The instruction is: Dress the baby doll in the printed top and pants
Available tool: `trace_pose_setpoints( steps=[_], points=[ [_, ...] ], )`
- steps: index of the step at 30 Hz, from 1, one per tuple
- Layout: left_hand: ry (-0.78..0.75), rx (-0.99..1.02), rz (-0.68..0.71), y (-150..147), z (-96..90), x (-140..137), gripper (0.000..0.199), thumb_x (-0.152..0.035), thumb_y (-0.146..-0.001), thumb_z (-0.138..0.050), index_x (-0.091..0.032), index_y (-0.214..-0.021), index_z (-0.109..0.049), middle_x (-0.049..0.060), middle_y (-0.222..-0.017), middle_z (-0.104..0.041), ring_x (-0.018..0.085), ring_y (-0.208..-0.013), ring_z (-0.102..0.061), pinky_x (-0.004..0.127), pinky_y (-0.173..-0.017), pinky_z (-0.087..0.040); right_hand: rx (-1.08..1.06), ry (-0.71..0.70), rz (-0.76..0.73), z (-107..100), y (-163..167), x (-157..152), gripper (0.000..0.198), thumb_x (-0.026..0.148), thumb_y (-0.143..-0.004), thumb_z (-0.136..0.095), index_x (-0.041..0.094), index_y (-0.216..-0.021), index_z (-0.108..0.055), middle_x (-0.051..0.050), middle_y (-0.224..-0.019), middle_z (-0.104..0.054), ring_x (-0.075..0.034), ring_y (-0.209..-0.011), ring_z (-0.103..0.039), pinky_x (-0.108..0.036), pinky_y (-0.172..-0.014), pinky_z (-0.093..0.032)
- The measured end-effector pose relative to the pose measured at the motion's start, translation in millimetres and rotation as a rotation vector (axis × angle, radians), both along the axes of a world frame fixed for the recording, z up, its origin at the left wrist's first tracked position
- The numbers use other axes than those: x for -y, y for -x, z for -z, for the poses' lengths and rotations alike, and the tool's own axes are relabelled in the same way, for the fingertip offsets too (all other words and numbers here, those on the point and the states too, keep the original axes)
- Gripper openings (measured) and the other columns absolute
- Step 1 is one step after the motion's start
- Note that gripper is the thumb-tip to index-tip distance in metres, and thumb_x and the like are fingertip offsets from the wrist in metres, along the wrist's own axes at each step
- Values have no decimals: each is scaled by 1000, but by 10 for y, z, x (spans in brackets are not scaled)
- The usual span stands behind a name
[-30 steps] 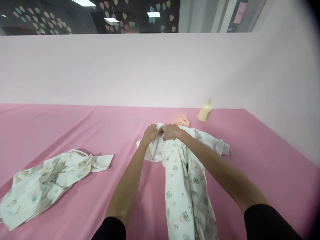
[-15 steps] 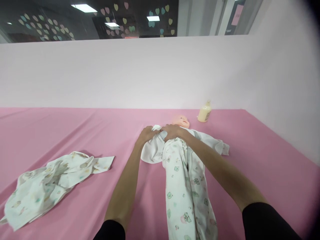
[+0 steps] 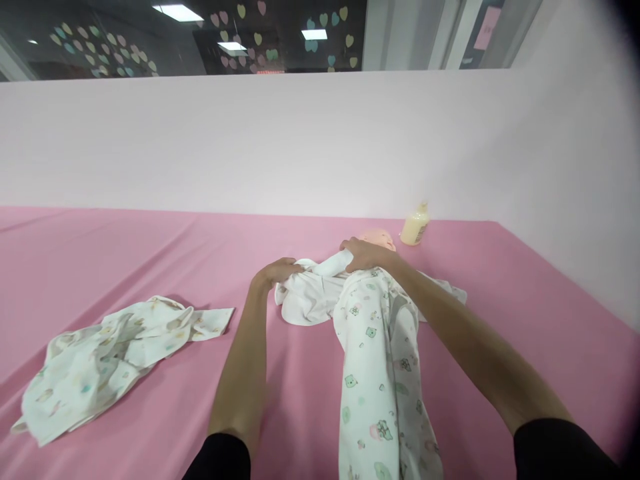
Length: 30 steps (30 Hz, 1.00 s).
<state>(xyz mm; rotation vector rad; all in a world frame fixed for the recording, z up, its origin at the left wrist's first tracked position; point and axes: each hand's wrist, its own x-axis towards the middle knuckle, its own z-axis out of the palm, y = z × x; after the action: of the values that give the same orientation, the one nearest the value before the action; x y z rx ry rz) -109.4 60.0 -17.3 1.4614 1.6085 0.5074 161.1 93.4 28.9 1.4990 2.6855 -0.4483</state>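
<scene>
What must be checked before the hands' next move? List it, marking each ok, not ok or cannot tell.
1. Left hand touching the white cloth: ok.
2. Right hand holding the white cloth: ok.
3. Smoothness of the white cloth: not ok, wrinkled between the hands.
4. Doll's head fully visible: not ok, partly hidden behind the right arm and hand.
5. Firm grip: cannot tell for either hand.
6. Bottle upright, apart from both hands: ok.

One head-worn camera looks forward and down from above and behind the fingers (image 3: 284, 264), fairly near, taking in the pink sheet (image 3: 295, 407) around them and the white wall (image 3: 240, 147) and window (image 3: 175, 50) beyond.
</scene>
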Motion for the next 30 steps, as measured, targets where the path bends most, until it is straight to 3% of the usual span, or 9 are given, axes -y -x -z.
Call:
trace_pose_setpoints(
  steps=[4, 8, 11, 16, 30],
  points=[
    [78, 154, 1, -20, 41, 3, 41, -52, -70, -71, -18, -92, -65, 6, -94, -71, 19, -81, -64, 26, -64, -47, -36, -14, 1, 71, -39, -29, 66, 40, -74, -67, 26, -135, -46, -10, -136, -49, -29, -113, -57, -32, -75, -49],
    [71, 238, 8, -54, 19, -15, 46, -55, -67, -73, -17, -91, -66, 5, -89, -71, 19, -79, -64, 27, -66, -48, 34, -148, -57, 177, 125, 6, 62, 45, -76, -68, 20, -130, -51, -14, -131, -52, -34, -117, -53, -42, -89, -46],
    [44, 253, -6, -72, -22, -27, 46, -55, -66, -74, -17, -90, -66, 5, -87, -70, 19, -77, -63, 28, -66, -47, 66, -295, -177, 259, 333, 58, 50, 35, -80, -64, 17, -125, -55, -15, -126, -57, -33, -113, -56, -46, -95, -42],
    [2, 268, 25, -113, -61, -30, 39, -48, -67, -74, -17, -88, -63, 4, -86, -68, 20, -79, -63, 28, -64, -46, 94, -449, -321, 388, 581, 119, 35, 23, -86, -58, 14, -120, -57, -14, -120, -63, -29, -108, -59, -41, -90, -42],
    [77, 257, 125, 132, 32, 88, 51, -52, -65, -78, -19, -101, -65, 6, -97, -72, 20, -84, -65, 28, -70, -47, 161, -580, -271, 354, 472, 106, 25, 22, -87, -64, 13, -110, -63, -12, -108, -67, -28, -101, -60, -38, -84, -41]
  ],
)
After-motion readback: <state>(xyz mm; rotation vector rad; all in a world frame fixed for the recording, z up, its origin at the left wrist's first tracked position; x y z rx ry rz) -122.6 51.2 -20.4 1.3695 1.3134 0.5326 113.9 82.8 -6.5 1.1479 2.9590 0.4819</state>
